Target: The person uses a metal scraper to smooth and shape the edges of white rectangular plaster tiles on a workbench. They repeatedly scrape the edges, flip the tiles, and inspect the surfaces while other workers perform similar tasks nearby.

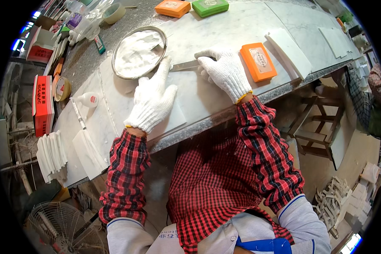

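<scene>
Both my hands wear white knitted gloves. My left hand (153,100) lies over the pale worktop with its fingers stretched out and its thumb apart. Its fingertips meet the near right rim of a round metal pan (165,45), which holds lumpy white paste (133,53). A flat metal spatula (185,66) is gripped in my right hand (225,72), whose fingers curl round its right end. The blade points left, its tip close to my left index finger. Partly under my left hand is a thin pale slab (175,120).
Right of my right hand lies an orange hand pad (258,62), then white slabs (288,53). Orange (172,7) and green pads (210,6) lie at the far edge. A small white bottle (89,100), stacked strips (51,155) and a red box (42,106) stand left.
</scene>
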`<state>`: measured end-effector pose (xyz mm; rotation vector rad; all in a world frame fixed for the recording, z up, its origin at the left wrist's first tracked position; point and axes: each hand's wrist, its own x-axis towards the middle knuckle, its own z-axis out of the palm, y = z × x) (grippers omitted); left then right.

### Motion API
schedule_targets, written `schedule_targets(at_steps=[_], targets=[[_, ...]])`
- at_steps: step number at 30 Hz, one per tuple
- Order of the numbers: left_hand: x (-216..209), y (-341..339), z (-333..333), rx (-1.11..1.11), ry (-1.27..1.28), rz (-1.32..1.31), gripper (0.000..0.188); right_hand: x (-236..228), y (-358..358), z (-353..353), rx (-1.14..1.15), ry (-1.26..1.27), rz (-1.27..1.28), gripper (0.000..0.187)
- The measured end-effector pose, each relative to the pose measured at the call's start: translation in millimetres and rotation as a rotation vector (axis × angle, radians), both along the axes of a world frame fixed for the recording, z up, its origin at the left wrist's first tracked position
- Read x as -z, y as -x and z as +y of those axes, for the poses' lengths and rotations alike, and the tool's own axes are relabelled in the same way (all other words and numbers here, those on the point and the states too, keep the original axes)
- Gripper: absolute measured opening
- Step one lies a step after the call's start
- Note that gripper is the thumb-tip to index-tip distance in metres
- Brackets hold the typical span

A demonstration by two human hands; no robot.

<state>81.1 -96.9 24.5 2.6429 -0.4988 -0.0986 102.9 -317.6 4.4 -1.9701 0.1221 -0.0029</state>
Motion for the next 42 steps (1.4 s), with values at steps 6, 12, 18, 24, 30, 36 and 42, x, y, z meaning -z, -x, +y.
schedule_targets(at_steps=[6, 12, 18, 24, 30, 36, 42], targets=[[-4.2, -0.6, 0.5, 0.031, 0.126, 0.047, 0.073, 10.3, -3.2, -0.7, -0.016, 0.028, -0.086, 0.029], [-16.3, 17.9, 16.6, -0.023, 0.145, 0.027, 0.068, -5.5, 6.3, -3.1, -0.043, -0.233, 0.042, 0.028], [-27.2, 87.9, 61.9, -0.136, 0.206, -0.044, 0.063, -17.5, 34.6, -6.7, -0.057, -0.372, 0.075, 0.028], [19.3, 128.6, 104.9, -0.427, 0.287, -0.349, 0.050, -29.1, 79.0, 11.5, -0.053, -0.281, 0.076, 0.026], [29.7, 116.0, 113.5, -0.389, 0.315, -0.412, 0.042, -29.1, 99.5, 29.8, -0.011, -0.161, 0.050, 0.023], [32.9, 100.6, 110.6, -0.336, 0.325, -0.454, 0.038, -11.8, 105.4, 31.8, -0.121, 0.105, -0.415, 0.024], [37.0, 101.3, 112.3, -0.341, 0.302, -0.397, 0.042, -16.0, 105.7, 21.1, -0.232, 0.397, -0.714, 0.026]])
